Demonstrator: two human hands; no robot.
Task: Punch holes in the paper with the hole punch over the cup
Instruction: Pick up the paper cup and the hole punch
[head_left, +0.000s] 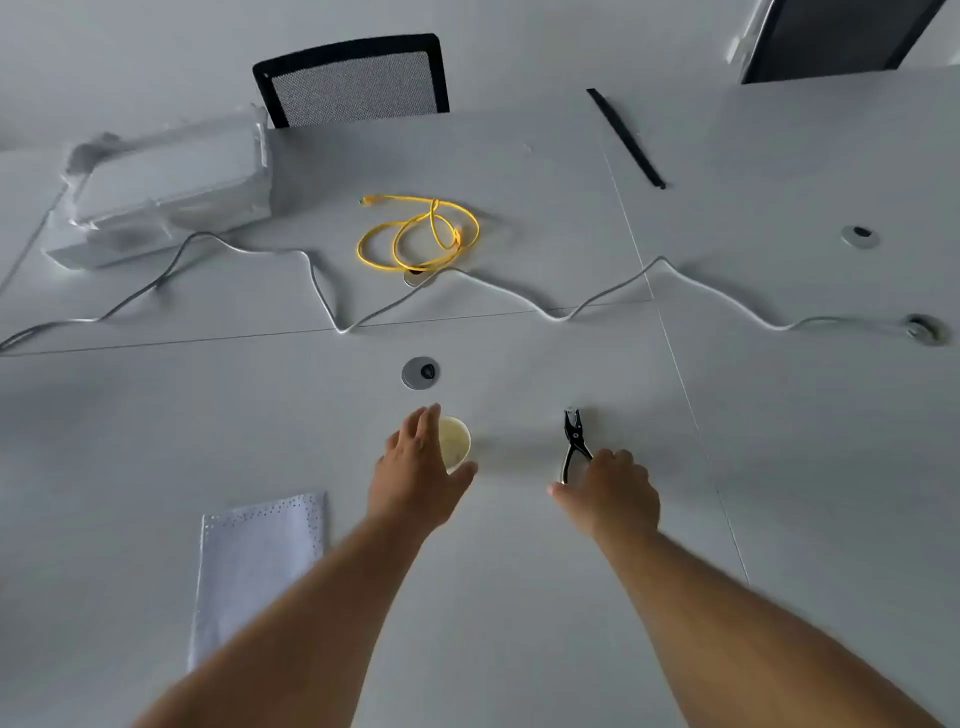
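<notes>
Left hand (418, 467): spread wide around the cup (454, 441)
Right hand (610, 491): curled on hole punch (573, 441) handles, right of cup
Paper (257, 566): near-left of cup (already perforated)
Yellow cable (415, 234): beyond cup

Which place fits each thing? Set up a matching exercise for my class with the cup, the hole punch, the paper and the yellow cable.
Things:
1. cup
2. hole punch
3. paper
4. yellow cable

Places:
A. far across the table, coiled
B. at the right hand
C. flat on the table, near left
D. at the left hand

Pairs: 1-D, 2-B, 3-C, 4-A
</notes>
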